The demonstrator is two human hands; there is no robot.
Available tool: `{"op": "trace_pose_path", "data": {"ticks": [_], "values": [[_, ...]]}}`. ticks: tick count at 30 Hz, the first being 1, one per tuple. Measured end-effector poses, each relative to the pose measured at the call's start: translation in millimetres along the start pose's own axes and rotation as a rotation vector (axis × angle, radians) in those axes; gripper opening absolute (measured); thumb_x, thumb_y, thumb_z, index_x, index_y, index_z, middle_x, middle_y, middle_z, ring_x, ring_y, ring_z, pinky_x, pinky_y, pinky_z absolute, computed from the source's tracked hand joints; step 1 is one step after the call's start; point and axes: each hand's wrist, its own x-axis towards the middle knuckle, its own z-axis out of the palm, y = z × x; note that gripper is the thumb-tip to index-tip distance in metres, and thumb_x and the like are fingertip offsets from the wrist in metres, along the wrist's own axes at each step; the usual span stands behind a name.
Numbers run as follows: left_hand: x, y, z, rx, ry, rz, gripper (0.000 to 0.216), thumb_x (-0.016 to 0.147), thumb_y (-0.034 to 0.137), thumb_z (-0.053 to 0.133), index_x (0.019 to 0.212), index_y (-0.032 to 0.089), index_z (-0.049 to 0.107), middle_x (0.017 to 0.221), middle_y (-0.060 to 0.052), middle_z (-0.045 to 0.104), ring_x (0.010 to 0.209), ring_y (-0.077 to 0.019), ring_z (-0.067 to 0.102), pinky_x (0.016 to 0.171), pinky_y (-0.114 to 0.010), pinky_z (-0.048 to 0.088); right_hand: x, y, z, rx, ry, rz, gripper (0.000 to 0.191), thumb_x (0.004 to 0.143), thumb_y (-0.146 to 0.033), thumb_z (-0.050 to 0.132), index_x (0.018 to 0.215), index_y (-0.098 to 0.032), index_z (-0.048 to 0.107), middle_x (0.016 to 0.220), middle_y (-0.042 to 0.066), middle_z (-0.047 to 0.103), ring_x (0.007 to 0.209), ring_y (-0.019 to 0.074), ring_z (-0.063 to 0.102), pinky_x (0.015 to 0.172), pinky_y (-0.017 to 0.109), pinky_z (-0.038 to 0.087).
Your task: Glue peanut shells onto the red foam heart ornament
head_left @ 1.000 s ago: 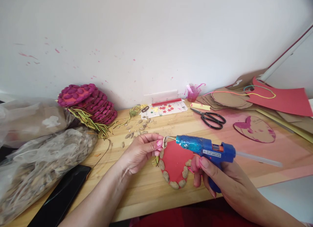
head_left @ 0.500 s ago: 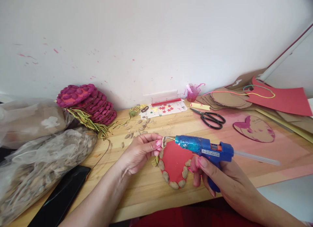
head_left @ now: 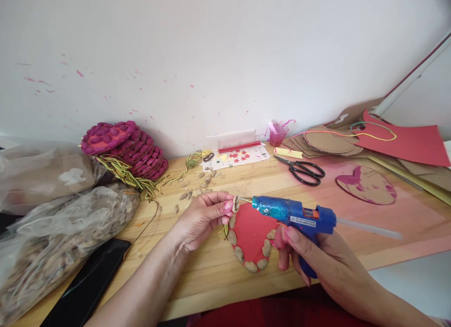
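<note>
Between thumb and fingers, my left hand (head_left: 202,221) pinches a peanut shell (head_left: 236,204), its hollow side turned to the right. My right hand (head_left: 313,252) is wrapped round the grip of a blue glue gun (head_left: 285,210). The gun's metal nozzle is at the peanut shell, and a clear glue stick (head_left: 368,227) pokes out of its back. Beneath both hands lies a red heart-shaped card (head_left: 252,233), with several peanut shells (head_left: 250,266) along its edge. Its upper part is partly hidden by the gun and my left hand.
Loose peanut shells (head_left: 190,194) lie behind my left hand. At left are a stack of magenta hearts (head_left: 130,148) and a plastic bag of shells (head_left: 81,223). Black scissors (head_left: 303,171), a star sheet (head_left: 236,159), a cardboard heart (head_left: 366,186) and red card (head_left: 405,139) lie behind and right.
The glue gun has shifted very slightly left, with its nozzle still at the peanut shell. My left hand is nearly unmoved.
</note>
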Motion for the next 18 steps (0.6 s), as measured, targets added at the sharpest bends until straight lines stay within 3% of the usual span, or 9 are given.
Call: {"op": "trace_pose_path", "data": {"ticks": [18], "values": [[0.6,-0.4,-1.0,0.004,-0.010,-0.004,0.032,0.057,0.023,0.095,0.079,0.010,0.076,0.064,-0.003,0.067,0.056,-0.0073,0.060,0.052,-0.015,0.049,-1.2,1.5,1.7,-0.005,0.001,-0.008,0.046,0.097,-0.055,0.048,0.075,-0.020,0.068,0.066,0.002,0.067,0.050,0.0124,0.052,0.047,0.027,0.042]]}}
